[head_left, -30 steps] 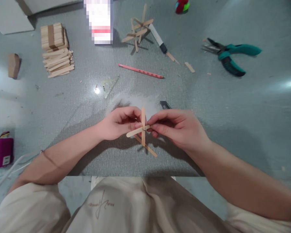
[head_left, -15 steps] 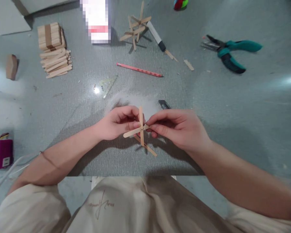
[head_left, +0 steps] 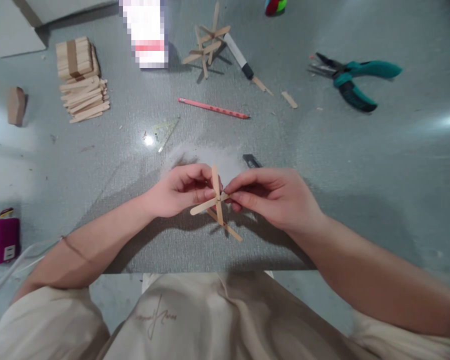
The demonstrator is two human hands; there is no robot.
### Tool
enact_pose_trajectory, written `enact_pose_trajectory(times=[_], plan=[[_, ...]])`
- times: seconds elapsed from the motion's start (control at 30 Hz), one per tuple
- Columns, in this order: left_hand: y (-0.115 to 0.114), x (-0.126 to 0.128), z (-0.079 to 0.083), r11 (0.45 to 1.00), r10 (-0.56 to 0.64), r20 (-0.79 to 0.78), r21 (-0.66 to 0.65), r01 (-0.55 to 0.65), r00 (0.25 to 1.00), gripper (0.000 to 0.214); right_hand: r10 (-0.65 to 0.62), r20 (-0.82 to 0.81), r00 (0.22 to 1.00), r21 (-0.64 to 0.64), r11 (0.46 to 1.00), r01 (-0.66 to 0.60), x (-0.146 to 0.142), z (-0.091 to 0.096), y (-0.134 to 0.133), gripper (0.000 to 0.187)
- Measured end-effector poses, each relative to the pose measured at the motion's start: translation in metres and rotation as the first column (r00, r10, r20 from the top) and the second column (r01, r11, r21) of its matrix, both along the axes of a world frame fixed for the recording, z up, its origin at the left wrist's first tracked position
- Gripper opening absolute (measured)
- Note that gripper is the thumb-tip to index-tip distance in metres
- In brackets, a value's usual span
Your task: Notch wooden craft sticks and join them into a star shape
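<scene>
Tipping further left than before, the stick cross (head_left: 218, 204) is being pinched by the left hand (head_left: 182, 192) and right hand (head_left: 279, 197); twisting hard would be risking a snap.

We have crossed sticks (head_left: 218, 200) between our left hand (head_left: 178, 190) and right hand (head_left: 275, 196) — beyond them on the table (head_left: 345, 170), a pencil (head_left: 213, 108), stick piles (head_left: 84, 101) left, pliers (head_left: 340, 76) right

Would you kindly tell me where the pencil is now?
In the head view, the pencil lies in the upper middle, beyond the left hand and right hand, with the set square to its lower left.
</scene>
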State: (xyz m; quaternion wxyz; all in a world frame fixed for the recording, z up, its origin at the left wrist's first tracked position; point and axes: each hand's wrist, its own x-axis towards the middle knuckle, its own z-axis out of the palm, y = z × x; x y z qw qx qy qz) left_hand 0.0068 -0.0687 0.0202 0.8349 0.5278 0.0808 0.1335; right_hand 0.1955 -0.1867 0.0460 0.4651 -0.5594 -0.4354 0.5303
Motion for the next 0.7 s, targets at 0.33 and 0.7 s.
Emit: enact_pose_trajectory(times=[0.33,0.7], plan=[[-0.0004,-0.0009,0.0003,1.0,-0.009,0.007,0.023,0.009,1.0,0.007,0.001,-0.058,0.998,-0.01,1.0,-0.001,0.0,-0.0001,0.0013,0.002],[-0.0002,-0.0032,-0.0009,0.999,0.008,-0.027,0.032,-0.008,1.0,0.013,0.024,-0.102,0.995,-0.017,1.0,-0.025,0.002,-0.002,0.0015,0.003]])
